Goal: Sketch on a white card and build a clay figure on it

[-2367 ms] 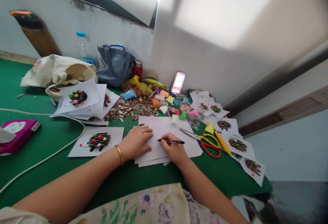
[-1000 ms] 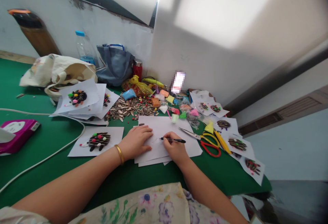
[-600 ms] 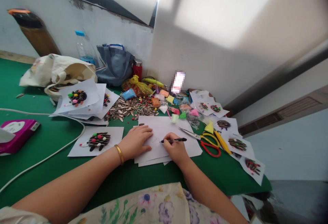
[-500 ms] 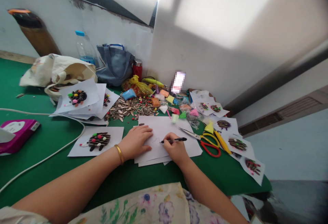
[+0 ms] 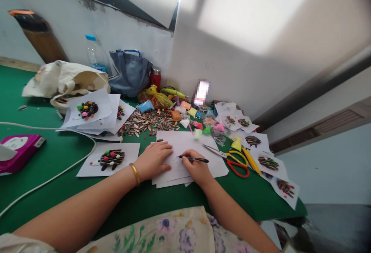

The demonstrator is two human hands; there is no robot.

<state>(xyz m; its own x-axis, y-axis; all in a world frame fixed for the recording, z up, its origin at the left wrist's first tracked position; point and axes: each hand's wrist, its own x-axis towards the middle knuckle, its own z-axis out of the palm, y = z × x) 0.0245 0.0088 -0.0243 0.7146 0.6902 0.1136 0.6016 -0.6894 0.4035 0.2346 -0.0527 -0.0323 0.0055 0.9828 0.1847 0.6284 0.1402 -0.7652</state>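
White paper sheets (image 5: 199,143) lie stacked on the green table in front of me. My left hand (image 5: 155,161) rests flat on their left side, fingers stretched out. My right hand (image 5: 198,168) grips a black pen (image 5: 199,160), its tip at a thin drawn line on the top sheet. One sunflower seed (image 5: 160,140) sits near the sheet's upper left edge. Left of my left hand is a card (image 5: 87,167) bearing a seed hedgehog (image 5: 112,159) with coloured dots. Scissors (image 5: 232,158) with yellow and red handles lie right of the paper, their blades over its edge.
Sunflower seeds (image 5: 139,123) are heaped behind the paper, beside several packets of coloured clay (image 5: 175,115). Seed-decorated cards lie left (image 5: 114,121) and right (image 5: 281,169). A white cable (image 5: 62,173) crosses the table by a magenta tissue pack (image 5: 26,156). Bags and bottles stand along the wall.
The pen tip has shifted slightly up and left on the paper, my right hand moving a little with it. My left hand stays in place.
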